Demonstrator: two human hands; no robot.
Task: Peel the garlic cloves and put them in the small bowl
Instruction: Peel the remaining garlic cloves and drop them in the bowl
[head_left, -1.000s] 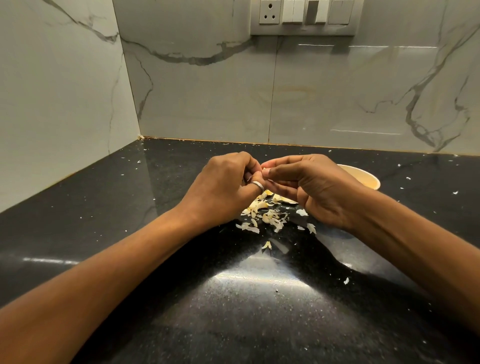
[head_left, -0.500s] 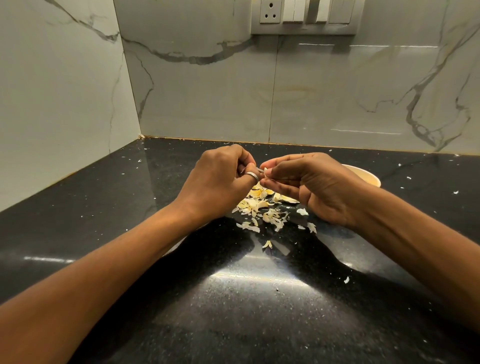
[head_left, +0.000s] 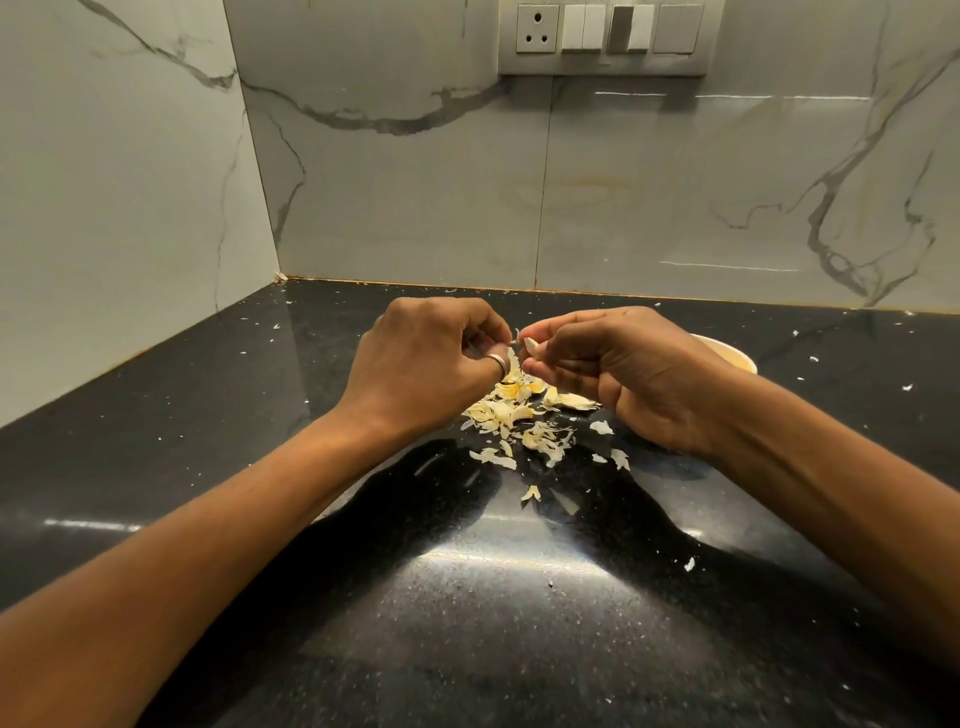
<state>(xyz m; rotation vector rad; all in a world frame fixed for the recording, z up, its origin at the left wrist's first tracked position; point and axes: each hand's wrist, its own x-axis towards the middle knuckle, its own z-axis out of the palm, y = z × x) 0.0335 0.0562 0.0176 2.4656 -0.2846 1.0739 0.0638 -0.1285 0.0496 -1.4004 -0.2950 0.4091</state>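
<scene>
Head view: right hand (head_left: 623, 374) is pinching a clove (head_left: 532, 347) by its end while left hand (head_left: 431, 364), fingers curled, is pinching a wisp of skin off it, both hovering over the peels (head_left: 514, 410), likely so scraps are dropping clear of the bowl (head_left: 732, 358) behind the right hand.

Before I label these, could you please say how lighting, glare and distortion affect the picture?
Head view, light: dim and warm. Head view, glare: a bright patch on the black countertop, dark arm shadows flanking it. Head view, focus: the garlic clove in the right hand looks sharp. Head view, distortion: the wall corner leans.
</scene>
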